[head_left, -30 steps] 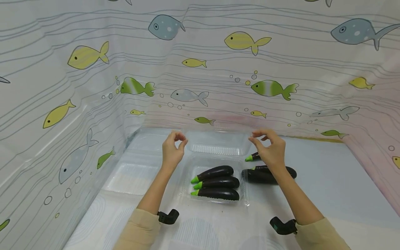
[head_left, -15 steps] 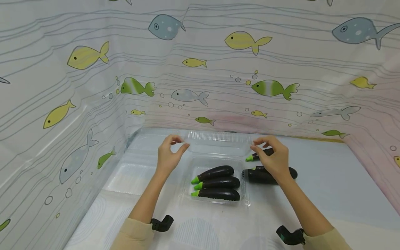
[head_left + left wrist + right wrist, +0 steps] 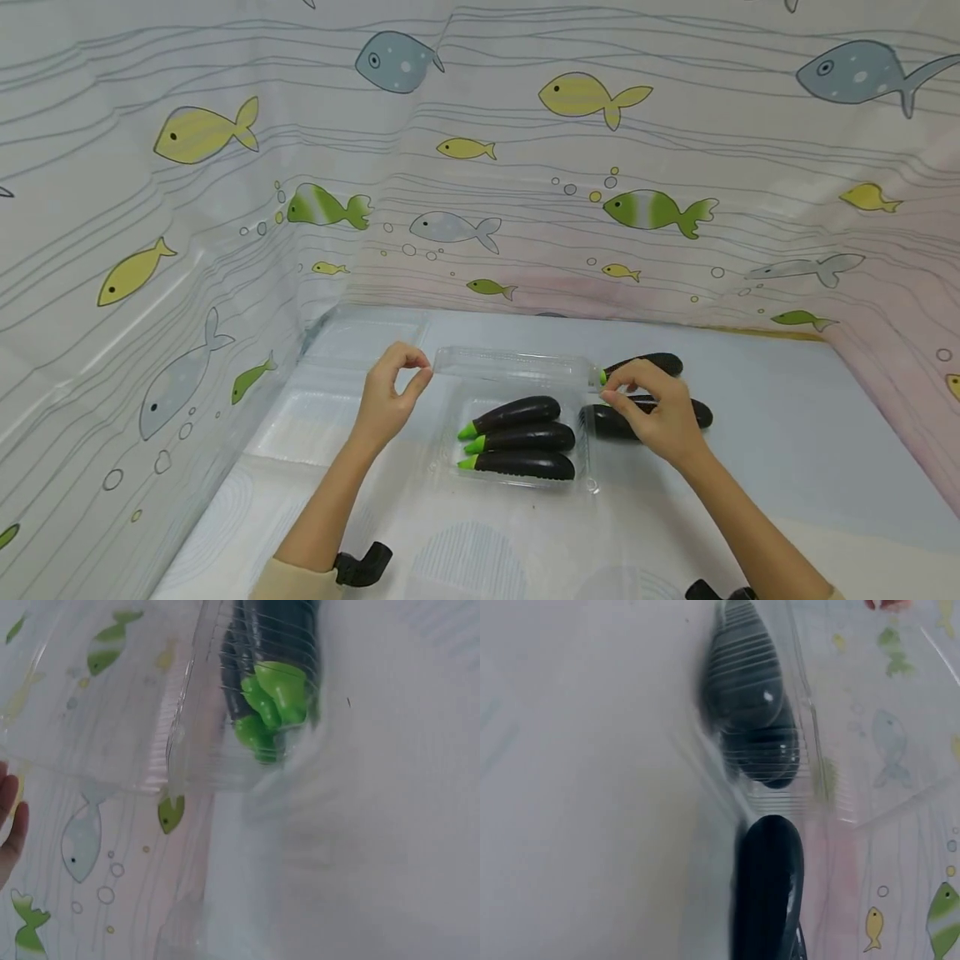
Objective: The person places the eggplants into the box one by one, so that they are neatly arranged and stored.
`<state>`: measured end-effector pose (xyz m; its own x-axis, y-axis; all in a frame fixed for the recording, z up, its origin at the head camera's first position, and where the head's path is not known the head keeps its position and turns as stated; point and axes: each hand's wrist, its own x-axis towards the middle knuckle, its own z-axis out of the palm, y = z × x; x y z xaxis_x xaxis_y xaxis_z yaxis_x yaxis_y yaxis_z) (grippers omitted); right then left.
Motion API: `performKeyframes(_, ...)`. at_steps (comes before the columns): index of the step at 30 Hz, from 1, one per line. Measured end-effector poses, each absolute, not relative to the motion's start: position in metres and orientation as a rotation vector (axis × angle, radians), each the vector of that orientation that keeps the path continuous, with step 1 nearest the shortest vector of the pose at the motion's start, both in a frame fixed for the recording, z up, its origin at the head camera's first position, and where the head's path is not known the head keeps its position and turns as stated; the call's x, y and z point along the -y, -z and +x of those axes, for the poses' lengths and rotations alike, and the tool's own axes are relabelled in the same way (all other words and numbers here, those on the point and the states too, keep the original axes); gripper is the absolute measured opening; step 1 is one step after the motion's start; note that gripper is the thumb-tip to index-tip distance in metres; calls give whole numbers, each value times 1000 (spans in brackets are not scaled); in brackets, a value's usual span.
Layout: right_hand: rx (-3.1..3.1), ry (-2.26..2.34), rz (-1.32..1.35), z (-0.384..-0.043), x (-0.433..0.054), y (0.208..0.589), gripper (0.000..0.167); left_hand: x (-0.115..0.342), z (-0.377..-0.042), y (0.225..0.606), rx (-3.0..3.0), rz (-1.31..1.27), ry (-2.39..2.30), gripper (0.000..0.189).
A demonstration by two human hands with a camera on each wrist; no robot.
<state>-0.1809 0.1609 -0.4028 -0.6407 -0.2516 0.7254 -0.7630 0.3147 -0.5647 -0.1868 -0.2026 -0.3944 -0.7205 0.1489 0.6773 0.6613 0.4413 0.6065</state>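
transparent plastic forms the clamshell container in front of the person, its ribbed walls showing in the wrist views. its lid stands raised and tilted at the 12 o'clock side of the base, long axis running from 9 to 3 o'clock.

in the base lie 3 toy-like eggplants, dark and glossy, side by side. their long axes run roughly from 9 to 3 o'clock, bright green stem ends towards 9; the farthest is skewed, its stem end aimed between 8 and 9.

the left hand pinches the lid at its 9 o'clock end, thumb and fingertips close together on the edge. the right hand pinches the 3 o'clock end likewise, thumb and fingertips nearly meeting.

at 3 o'clock, just beside the base and partly behind the right hand, lies a pair of loose eggplants; another eggplant lies farther off at 1 to 2 o'clock, its green end towards 8.

more see-through plastic trays sit at 9 to 10 o'clock. beyond hangs a white fish-print sheet.
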Motion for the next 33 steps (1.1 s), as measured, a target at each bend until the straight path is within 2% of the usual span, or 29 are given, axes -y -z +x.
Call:
performKeyframes(5,2082,-1253,967,-173,-163,409,33,211,-172,396,2271,-741,1157,20)
performKeyframes(9,2058,-1239,1004,-169,-165,419,38,215,-163,402,2349,-761,1012,23)
performKeyframes(15,2017,-1214,1064,-160,-164,429,40,217,-149,415,2363,-782,836,29)
performKeyframes(23,2000,-1180,1143,-138,-156,423,39,221,-139,435,2366,-868,697,29)
performKeyframes(33,2024,-1042,1156,-144,-167,472,38,219,-129,452,2438,-897,512,27)
